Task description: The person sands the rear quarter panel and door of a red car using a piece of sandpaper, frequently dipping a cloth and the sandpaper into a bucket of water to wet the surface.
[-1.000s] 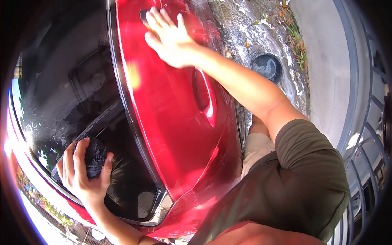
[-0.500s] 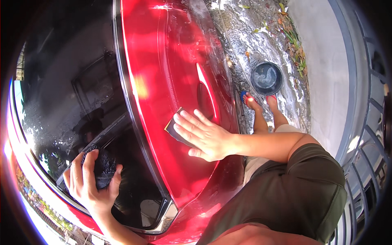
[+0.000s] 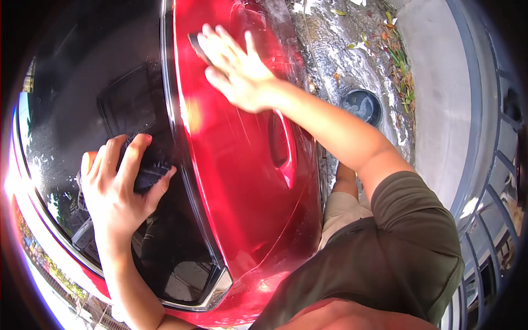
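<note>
My right hand [image 3: 236, 71] lies with fingers stretched out over a dark sheet of sandpaper [image 3: 194, 45], pressed against the upper part of the red car door [image 3: 242, 203]. Only one edge of the sheet shows beyond the fingertips; the hand is a little blurred. On the dark window glass [image 3: 181, 236], my left hand [image 3: 118, 192] has its fingers curled over a bunched dark blue-grey cloth [image 3: 153, 175]. Much of the cloth is covered by the hand. Between my right forearm and the lower door is the red door handle [image 3: 290, 165].
A dark round bucket [image 3: 360, 102] of whitish water stands on the wet ground, partly behind my right arm. Fallen leaves [image 3: 404, 88] line the foot of a pale wall [image 3: 434, 110]. Grey metal bars [image 3: 495, 181] rise at the far right.
My right hand has slid the sandpaper up the door, away from me and leftward, past the handle. My left hand and the cloth have shifted slightly up the glass.
</note>
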Tool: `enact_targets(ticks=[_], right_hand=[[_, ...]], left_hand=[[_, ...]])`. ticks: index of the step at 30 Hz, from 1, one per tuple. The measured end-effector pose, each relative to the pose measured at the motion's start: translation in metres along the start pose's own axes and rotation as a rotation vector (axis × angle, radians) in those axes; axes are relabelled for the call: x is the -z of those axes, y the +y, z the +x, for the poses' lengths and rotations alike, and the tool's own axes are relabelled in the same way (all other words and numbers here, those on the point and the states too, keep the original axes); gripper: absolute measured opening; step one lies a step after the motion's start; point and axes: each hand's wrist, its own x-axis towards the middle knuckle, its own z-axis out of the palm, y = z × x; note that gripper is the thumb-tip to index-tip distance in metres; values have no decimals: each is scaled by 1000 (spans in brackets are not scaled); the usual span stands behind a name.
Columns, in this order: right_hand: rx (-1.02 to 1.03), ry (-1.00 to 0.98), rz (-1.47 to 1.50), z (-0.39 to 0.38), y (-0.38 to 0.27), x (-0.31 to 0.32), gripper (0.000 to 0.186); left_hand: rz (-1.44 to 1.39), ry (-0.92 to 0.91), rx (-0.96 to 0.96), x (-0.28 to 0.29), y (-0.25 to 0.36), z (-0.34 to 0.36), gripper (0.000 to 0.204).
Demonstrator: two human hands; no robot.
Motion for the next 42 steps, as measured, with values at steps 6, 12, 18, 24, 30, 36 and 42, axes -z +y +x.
enact_targets(ticks=[6,12,18,24,30,36,42], right_hand=[[94,-45,-15,-54,-36,-13,70],[57,217,-191,71,23,2,68],[176,-143,-39,-48,-56,2,73],[74,138,-78,54,-4,18,66],[279,-92,-150,-22,-45,15,69],[198,25,-75,-1,-28,7,64],[212,-41,-181,14,-22,17,68]], left_hand=[[-10,-69,38,-14,-5,-8,58],[19,-34,-11,-8,3,18,56],[-28,-89,60,-6,-3,-6,57],[-14,-55,28,-6,-2,11,57],[-43,-68,36,-6,-6,-8,57],[-43,-47,5,-13,-6,-3,56],[-76,-44,17,-16,-3,7,56]])
